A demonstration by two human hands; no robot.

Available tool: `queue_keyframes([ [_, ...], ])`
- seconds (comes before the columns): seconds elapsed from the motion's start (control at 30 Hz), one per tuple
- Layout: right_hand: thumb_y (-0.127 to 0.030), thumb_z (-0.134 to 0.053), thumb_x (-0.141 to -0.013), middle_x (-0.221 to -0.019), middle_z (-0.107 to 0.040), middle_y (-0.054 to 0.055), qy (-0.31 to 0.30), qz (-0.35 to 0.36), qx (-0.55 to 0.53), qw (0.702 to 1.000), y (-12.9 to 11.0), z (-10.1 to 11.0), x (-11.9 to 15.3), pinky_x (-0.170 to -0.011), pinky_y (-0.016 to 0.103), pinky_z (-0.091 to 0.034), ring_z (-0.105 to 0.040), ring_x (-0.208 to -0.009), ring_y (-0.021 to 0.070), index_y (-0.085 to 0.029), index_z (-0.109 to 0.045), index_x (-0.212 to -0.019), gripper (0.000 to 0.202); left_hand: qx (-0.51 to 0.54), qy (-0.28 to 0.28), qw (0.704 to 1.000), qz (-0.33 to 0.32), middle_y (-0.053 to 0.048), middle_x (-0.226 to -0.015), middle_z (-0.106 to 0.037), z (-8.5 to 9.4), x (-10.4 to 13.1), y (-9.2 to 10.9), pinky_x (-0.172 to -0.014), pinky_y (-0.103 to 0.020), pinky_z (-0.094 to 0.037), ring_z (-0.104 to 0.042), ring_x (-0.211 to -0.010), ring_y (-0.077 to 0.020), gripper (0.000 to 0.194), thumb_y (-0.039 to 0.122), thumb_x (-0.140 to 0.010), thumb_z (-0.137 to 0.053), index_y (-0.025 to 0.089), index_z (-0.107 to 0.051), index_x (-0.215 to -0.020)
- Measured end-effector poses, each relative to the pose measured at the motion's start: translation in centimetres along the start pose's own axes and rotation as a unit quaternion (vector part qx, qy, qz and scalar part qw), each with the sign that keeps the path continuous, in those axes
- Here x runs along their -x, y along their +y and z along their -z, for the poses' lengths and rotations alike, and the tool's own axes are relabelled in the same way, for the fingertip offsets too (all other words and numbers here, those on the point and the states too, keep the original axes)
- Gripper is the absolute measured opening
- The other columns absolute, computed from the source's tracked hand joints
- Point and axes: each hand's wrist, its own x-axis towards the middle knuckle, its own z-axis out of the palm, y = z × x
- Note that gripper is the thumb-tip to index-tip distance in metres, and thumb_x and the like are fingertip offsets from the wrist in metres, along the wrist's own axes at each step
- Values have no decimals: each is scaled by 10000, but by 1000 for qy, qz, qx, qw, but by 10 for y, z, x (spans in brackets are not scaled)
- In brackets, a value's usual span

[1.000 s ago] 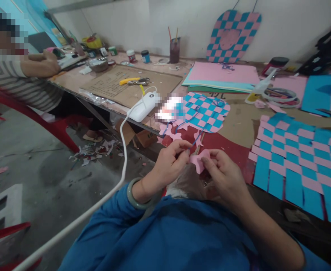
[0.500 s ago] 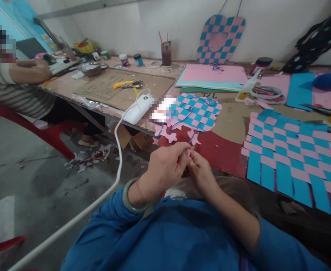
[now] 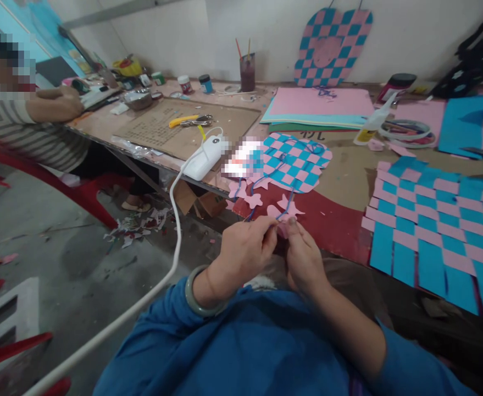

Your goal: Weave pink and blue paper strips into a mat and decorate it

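My left hand point(image 3: 245, 253), with a bracelet at the wrist, is closed in a pinch at the table's front edge. Facing it, my right hand point(image 3: 308, 259) pinches a small pink paper cut-out point(image 3: 283, 229), and both hands meet at this piece. A blue string point(image 3: 289, 202) runs from the cut-out up to a woven pink-and-blue checkered paper piece point(image 3: 296, 165). Beside my fingers lie pink star-shaped cut-outs point(image 3: 291, 207) and a pink flower-shaped cut-out point(image 3: 253, 200). My fingers partly hide the held piece.
A white power bank point(image 3: 204, 158) with a thick white cable point(image 3: 174, 231) sits left. At right lies a larger unfinished paper weave point(image 3: 434, 214). Behind are stacked coloured sheets point(image 3: 319, 104), a glue bottle point(image 3: 375, 122) and yellow-handled pliers point(image 3: 189, 120). Another person point(image 3: 47, 121) sits far left.
My hands have spread slightly apart, and more of the pink cut-out shows between them. The right hand has turned, thumb upward. The whole view has shifted a little.
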Motion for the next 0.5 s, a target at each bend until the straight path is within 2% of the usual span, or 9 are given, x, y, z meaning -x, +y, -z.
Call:
queue_keyframes([
  [0.07,-636,-642,-710,-793,-639,21,-11,-17,-6,1000,-1,0,1,-720,309,-500,-601,-784,171,-186,-569,-827,471,-9,-4,1000,2,-15,-724,-711,0,0,0,-554,-237,-385,-634,-603,-137,206,265,-903,-447,207,-644,-900],
  [0.2,-621,-710,-612,-720,-629,10,-35,-63,-32,997,-9,-5,2,-622,307,-508,-612,-725,184,-202,-523,-765,484,-8,-20,1000,0,-16,-694,-704,0,2,0,-562,-236,-396,-639,-604,-138,222,271,-908,-442,203,-647,-856],
  [0.5,-615,-728,-578,-667,-607,-7,-29,-67,-46,996,-12,-7,0,-568,273,-494,-614,-701,171,-200,-538,-758,491,112,-100,988,39,-16,-783,-723,5,2,2,-638,-227,-465,-679,-705,-145,205,262,-904,-431,203,-627,-915],
])
